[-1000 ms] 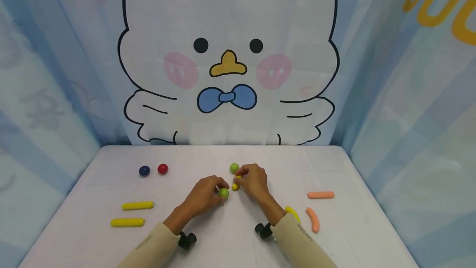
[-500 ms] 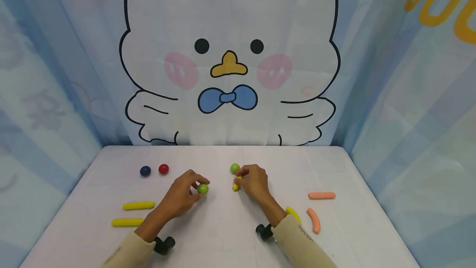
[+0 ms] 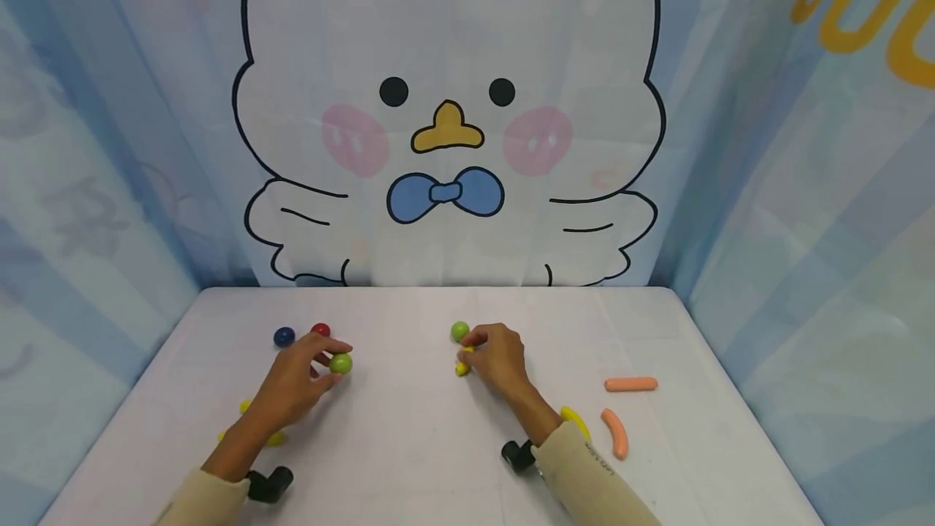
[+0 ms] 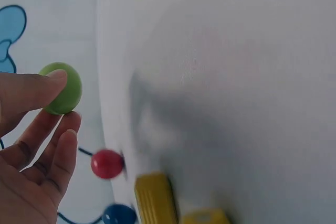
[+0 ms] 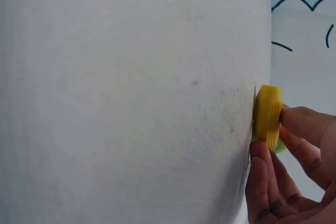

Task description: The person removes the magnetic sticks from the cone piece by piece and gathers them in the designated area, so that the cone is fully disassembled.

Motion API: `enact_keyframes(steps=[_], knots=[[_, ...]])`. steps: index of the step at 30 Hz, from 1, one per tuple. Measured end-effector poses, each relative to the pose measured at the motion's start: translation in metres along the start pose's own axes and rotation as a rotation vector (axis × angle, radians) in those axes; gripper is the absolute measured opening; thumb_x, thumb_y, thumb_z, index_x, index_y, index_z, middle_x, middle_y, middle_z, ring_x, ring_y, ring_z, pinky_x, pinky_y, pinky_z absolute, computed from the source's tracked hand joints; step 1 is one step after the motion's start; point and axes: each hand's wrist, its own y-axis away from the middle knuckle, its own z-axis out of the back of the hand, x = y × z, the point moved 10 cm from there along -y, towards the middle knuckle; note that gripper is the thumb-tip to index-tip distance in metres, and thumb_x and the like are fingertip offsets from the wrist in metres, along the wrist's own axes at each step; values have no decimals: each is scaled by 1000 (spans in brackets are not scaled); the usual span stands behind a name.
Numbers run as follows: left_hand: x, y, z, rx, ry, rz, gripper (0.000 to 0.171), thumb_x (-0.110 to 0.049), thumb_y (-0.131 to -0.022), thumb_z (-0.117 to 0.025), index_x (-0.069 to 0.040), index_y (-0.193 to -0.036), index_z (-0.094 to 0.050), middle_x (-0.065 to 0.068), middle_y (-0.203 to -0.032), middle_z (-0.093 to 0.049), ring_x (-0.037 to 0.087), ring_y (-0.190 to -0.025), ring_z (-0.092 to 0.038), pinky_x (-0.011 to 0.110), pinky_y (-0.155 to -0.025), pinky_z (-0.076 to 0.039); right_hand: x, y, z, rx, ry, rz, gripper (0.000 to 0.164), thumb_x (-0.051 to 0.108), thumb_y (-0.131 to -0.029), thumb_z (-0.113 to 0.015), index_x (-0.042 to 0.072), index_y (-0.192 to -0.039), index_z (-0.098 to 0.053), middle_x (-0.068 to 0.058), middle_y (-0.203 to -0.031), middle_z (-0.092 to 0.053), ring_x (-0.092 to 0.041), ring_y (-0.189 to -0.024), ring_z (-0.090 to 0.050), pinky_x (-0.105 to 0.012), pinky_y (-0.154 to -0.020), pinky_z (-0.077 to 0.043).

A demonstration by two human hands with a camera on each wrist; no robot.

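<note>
My left hand (image 3: 295, 384) pinches a green ball (image 3: 340, 364) between thumb and fingers. The left wrist view shows this ball (image 4: 72, 88) held off the tabletop, with the hand's shadow beside it. My right hand (image 3: 500, 355) pinches a yellow ridged stick (image 5: 269, 116) at the middle of the table; its fingers hide part of it in the head view. Just behind that stick sits a second green ball (image 3: 459, 331). Past my left hand are a red ball (image 3: 320, 330), partly covered by the fingers, and a dark blue ball (image 3: 284, 337).
Yellow sticks (image 4: 156, 200) lie under my left forearm, mostly hidden in the head view. On the right are a straight orange stick (image 3: 631, 384), a curved orange stick (image 3: 615, 433) and a curved yellow piece (image 3: 575, 420) partly behind my sleeve. A cartoon curtain (image 3: 445, 242) hangs behind the white table.
My left hand has carried the green ball leftward from the middle, towards the red and blue balls, and its arm now covers the yellow sticks. My right hand stays put with its yellow stick.
</note>
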Motion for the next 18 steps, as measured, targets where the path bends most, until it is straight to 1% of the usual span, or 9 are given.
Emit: enact_keyframes(steps=[7,13,18], knots=[[28,7,22,-50,-20,44,41,0,-89,-82,-6,-128,-70,16,-123,-70,32,-106,-67,47,-89,-61,1,1,1,7,-10,8,10,12,-85,-90,15,-90,-81,1,-96,-78,-19,-97,-66,-46,-97,-54],[51,8,35,-67,-35,96,40,0,-91,-80,-4,-128,-69,21,-125,-70,37,-108,-67,54,-92,-60,3,1,1,9,-3,19,10,12,-85,-90,15,-90,-81,1,-96,-78,-20,-99,-67,-47,-98,-53],[69,8,42,-71,-51,122,38,1,-91,-79,-2,-128,-69,25,-128,-68,40,-109,-66,58,-94,-59,3,1,1,9,-5,16,10,12,-85,-90,15,-90,-81,1,-96,-78,-20,-98,-66,-46,-96,-52]])
